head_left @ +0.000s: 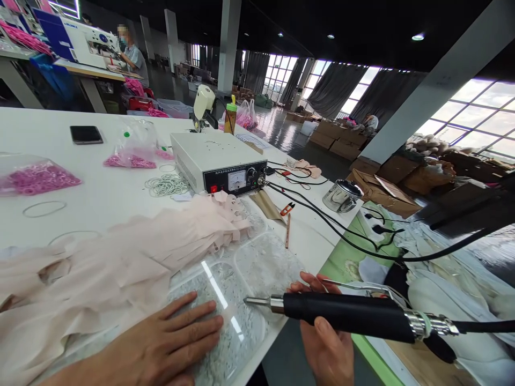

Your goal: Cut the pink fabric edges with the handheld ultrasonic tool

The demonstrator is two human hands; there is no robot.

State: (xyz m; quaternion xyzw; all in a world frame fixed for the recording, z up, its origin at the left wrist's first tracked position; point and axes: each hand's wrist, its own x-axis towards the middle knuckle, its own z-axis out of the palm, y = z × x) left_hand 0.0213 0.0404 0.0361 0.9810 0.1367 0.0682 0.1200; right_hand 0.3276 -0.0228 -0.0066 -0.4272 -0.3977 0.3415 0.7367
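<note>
Your right hand (326, 346) has its grip clenched around the black barrel of the welding wand (346, 312), which hangs just off the tabletop (100, 193) edge, in front of the white control box (219, 163). It looks rigid and fairly weighty, its cable (483, 326) dragging behind, so hold mid-barrel, clear of the metal tip. Your left hand (161, 343), grip released, lies flat on the clear plate (245, 321) before the box.

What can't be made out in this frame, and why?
Head view: print on the white metal control box front panel, too small to read.
Head view: right hand palm, hidden behind the black cylindrical metal-tipped tool it grips.
Head view: left hand, flat on the clear glossy sheet, wrist cut off by the bottom edge.
Head view: tabletop under the pale pink fabric pile.
</note>
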